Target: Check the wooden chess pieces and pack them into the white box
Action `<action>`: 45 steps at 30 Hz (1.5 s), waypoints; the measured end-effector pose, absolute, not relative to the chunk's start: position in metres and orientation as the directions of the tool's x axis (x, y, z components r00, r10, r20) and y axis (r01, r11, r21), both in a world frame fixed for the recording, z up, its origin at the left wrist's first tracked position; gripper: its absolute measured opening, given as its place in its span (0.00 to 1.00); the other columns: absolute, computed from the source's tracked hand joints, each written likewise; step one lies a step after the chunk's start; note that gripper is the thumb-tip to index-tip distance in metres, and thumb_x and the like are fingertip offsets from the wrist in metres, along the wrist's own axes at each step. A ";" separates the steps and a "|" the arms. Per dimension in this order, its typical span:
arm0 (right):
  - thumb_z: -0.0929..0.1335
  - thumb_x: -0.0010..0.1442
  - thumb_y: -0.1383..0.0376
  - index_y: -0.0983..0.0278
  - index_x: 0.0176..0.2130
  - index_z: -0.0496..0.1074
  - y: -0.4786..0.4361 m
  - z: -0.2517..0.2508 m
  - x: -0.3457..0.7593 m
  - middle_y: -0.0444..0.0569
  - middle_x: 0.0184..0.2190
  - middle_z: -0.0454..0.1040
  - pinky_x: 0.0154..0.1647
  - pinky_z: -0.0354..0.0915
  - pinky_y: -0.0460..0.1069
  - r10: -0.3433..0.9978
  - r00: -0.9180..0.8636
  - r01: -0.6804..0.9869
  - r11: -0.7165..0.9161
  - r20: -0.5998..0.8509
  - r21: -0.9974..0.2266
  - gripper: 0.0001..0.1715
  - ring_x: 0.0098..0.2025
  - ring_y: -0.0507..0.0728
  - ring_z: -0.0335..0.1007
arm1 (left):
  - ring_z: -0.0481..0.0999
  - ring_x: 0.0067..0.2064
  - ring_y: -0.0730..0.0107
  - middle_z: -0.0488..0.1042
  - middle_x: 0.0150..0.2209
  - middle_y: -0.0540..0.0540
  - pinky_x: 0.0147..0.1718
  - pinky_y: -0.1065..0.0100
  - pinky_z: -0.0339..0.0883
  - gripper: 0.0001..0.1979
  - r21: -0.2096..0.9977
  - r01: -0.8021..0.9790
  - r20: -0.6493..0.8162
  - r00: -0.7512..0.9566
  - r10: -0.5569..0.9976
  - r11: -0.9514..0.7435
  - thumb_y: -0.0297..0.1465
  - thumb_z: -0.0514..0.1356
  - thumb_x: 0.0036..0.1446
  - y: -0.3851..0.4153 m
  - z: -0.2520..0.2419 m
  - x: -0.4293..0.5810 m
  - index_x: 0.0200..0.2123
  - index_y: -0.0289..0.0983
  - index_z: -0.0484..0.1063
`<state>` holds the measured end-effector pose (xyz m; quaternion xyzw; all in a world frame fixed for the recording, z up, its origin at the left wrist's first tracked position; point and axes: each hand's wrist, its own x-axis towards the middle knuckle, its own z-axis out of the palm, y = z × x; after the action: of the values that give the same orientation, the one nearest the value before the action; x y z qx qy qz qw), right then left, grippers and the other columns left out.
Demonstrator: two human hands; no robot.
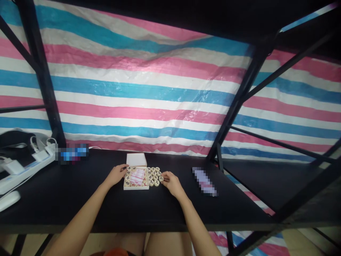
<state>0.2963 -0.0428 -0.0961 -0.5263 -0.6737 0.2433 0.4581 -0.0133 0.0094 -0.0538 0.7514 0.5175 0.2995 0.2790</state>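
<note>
A shallow white box (136, 188) of round Chinese chess pieces stands on the black table. Inside it, a folded sheet with red lines (137, 176) covers part of the pieces. My left hand (117, 175) holds the box's upper left corner, thumb at the side and fingers near the far edge. To the right of the box, several loose chess pieces (153, 176) with dark characters lie in rows. At the right end of these rows, my right hand (171, 182) pinches one chess piece (161, 179) between thumb and fingers.
Behind the box lies its white lid (136, 159). A pixelated oblong object (204, 181) is at the right, another blurred blue one (73, 154) at the left. A white power strip (29, 170) with plugs and a white mouse (10, 201) sit far left. Black metal posts (239, 103) frame the table (87, 199).
</note>
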 end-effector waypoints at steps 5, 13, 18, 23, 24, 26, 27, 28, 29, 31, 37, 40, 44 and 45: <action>0.67 0.46 0.72 0.63 0.35 0.68 -0.045 -0.093 0.290 0.47 0.39 0.69 0.41 0.71 0.49 0.927 -0.029 0.482 0.341 0.374 -0.808 0.13 0.41 0.55 0.74 | 0.78 0.30 0.60 0.77 0.22 0.46 0.33 0.68 0.65 0.24 0.728 0.612 0.154 0.294 0.943 -0.310 0.37 0.51 0.53 0.009 -0.051 -0.013 0.49 0.30 0.71; 0.66 0.52 0.68 0.61 0.39 0.70 -0.060 -0.076 0.290 0.49 0.40 0.69 0.42 0.67 0.54 0.891 0.038 0.615 0.336 0.453 -0.713 0.12 0.39 0.57 0.68 | 0.78 0.31 0.58 0.77 0.22 0.46 0.35 0.67 0.65 0.24 0.735 0.609 0.146 0.288 0.946 -0.299 0.36 0.52 0.52 0.007 -0.047 -0.012 0.49 0.30 0.72; 0.62 0.59 0.67 0.61 0.38 0.71 -0.071 -0.056 0.240 0.50 0.37 0.72 0.47 0.62 0.52 0.823 -0.140 0.721 0.466 0.550 -0.513 0.09 0.43 0.58 0.66 | 0.78 0.31 0.59 0.77 0.21 0.47 0.35 0.67 0.65 0.24 0.741 0.603 0.144 0.288 0.947 -0.296 0.36 0.52 0.52 0.006 -0.045 -0.011 0.48 0.30 0.73; 0.64 0.60 0.66 0.62 0.48 0.69 -0.047 -0.029 0.181 0.53 0.44 0.71 0.49 0.59 0.53 0.869 -0.312 0.878 0.418 0.383 -0.232 0.16 0.47 0.60 0.64 | 0.77 0.29 0.61 0.77 0.22 0.47 0.33 0.68 0.65 0.24 0.737 0.604 0.148 0.293 0.945 -0.303 0.37 0.52 0.52 0.008 -0.048 -0.012 0.48 0.31 0.72; 0.64 0.59 0.65 0.62 0.48 0.69 -0.039 -0.026 0.174 0.54 0.44 0.71 0.47 0.60 0.53 0.879 -0.314 0.889 0.405 0.358 -0.215 0.16 0.47 0.61 0.64 | 0.77 0.29 0.61 0.77 0.22 0.47 0.33 0.68 0.65 0.24 0.735 0.604 0.149 0.297 0.943 -0.306 0.37 0.52 0.52 0.008 -0.049 -0.012 0.49 0.31 0.72; 0.65 0.59 0.63 0.63 0.45 0.71 -0.025 -0.024 0.167 0.55 0.41 0.72 0.45 0.61 0.54 0.892 -0.312 0.901 0.387 0.326 -0.196 0.14 0.46 0.62 0.65 | 0.77 0.29 0.61 0.77 0.22 0.47 0.32 0.68 0.64 0.24 0.731 0.605 0.155 0.302 0.940 -0.315 0.37 0.52 0.53 0.010 -0.050 -0.013 0.49 0.31 0.72; 0.66 0.58 0.63 0.64 0.42 0.72 -0.020 -0.024 0.166 0.55 0.40 0.73 0.44 0.61 0.54 0.895 -0.312 0.902 0.384 0.318 -0.195 0.12 0.45 0.62 0.66 | 0.77 0.29 0.61 0.77 0.21 0.47 0.32 0.68 0.64 0.24 0.730 0.605 0.158 0.304 0.939 -0.319 0.37 0.52 0.53 0.010 -0.051 -0.013 0.48 0.30 0.72; 0.66 0.57 0.63 0.64 0.40 0.73 -0.017 -0.026 0.164 0.55 0.38 0.74 0.44 0.61 0.54 0.897 -0.311 0.904 0.381 0.313 -0.193 0.11 0.44 0.62 0.67 | 0.77 0.29 0.61 0.77 0.21 0.47 0.32 0.68 0.64 0.24 0.729 0.604 0.162 0.305 0.938 -0.322 0.37 0.52 0.53 0.011 -0.052 -0.013 0.48 0.30 0.72; 0.66 0.57 0.63 0.64 0.39 0.73 -0.014 -0.028 0.162 0.55 0.37 0.74 0.43 0.61 0.54 0.899 -0.310 0.905 0.379 0.310 -0.192 0.10 0.43 0.62 0.67 | 0.77 0.29 0.60 0.77 0.21 0.47 0.31 0.68 0.64 0.24 0.729 0.602 0.165 0.306 0.938 -0.325 0.37 0.52 0.53 0.011 -0.052 -0.013 0.48 0.30 0.72; 0.66 0.56 0.65 0.65 0.38 0.72 -0.013 -0.032 0.159 0.54 0.36 0.75 0.43 0.61 0.53 0.897 -0.308 0.902 0.381 0.316 -0.202 0.09 0.42 0.61 0.68 | 0.77 0.29 0.61 0.77 0.22 0.47 0.31 0.68 0.64 0.24 0.733 0.596 0.168 0.309 0.936 -0.328 0.37 0.52 0.53 0.012 -0.053 -0.014 0.48 0.30 0.73; 0.66 0.55 0.66 0.63 0.39 0.69 -0.023 -0.027 0.179 0.51 0.38 0.74 0.44 0.61 0.51 0.879 -0.272 0.857 0.406 0.390 -0.317 0.09 0.42 0.58 0.69 | 0.77 0.29 0.61 0.77 0.22 0.47 0.31 0.69 0.65 0.24 0.746 0.587 0.159 0.300 0.941 -0.313 0.37 0.52 0.53 0.013 -0.056 -0.014 0.48 0.31 0.72; 0.63 0.57 0.67 0.62 0.44 0.66 -0.036 -0.030 0.226 0.50 0.41 0.73 0.45 0.62 0.50 0.873 -0.184 0.821 0.389 0.451 -0.419 0.13 0.44 0.55 0.69 | 0.77 0.29 0.61 0.77 0.21 0.47 0.32 0.68 0.65 0.24 0.746 0.591 0.154 0.294 0.943 -0.306 0.37 0.53 0.52 0.012 -0.055 -0.014 0.48 0.31 0.73; 0.66 0.51 0.64 0.62 0.42 0.66 -0.052 -0.056 0.294 0.50 0.40 0.74 0.39 0.65 0.50 0.896 0.061 0.551 0.337 0.439 -0.763 0.16 0.40 0.56 0.71 | 0.78 0.30 0.61 0.77 0.21 0.48 0.34 0.68 0.65 0.23 0.740 0.600 0.153 0.289 0.945 -0.304 0.36 0.53 0.52 0.010 -0.051 -0.014 0.48 0.31 0.73; 0.67 0.50 0.63 0.62 0.42 0.66 -0.055 -0.064 0.305 0.50 0.40 0.74 0.39 0.66 0.50 0.909 0.081 0.496 0.319 0.409 -0.807 0.18 0.39 0.56 0.72 | 0.78 0.30 0.61 0.77 0.21 0.48 0.34 0.68 0.65 0.23 0.738 0.603 0.152 0.288 0.945 -0.302 0.36 0.53 0.52 0.010 -0.051 -0.014 0.48 0.31 0.73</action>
<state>0.3052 -0.0555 -0.0638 -0.5448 -0.6447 0.2090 0.4938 -0.0138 0.0096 -0.0505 0.7496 0.5164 0.2989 0.2865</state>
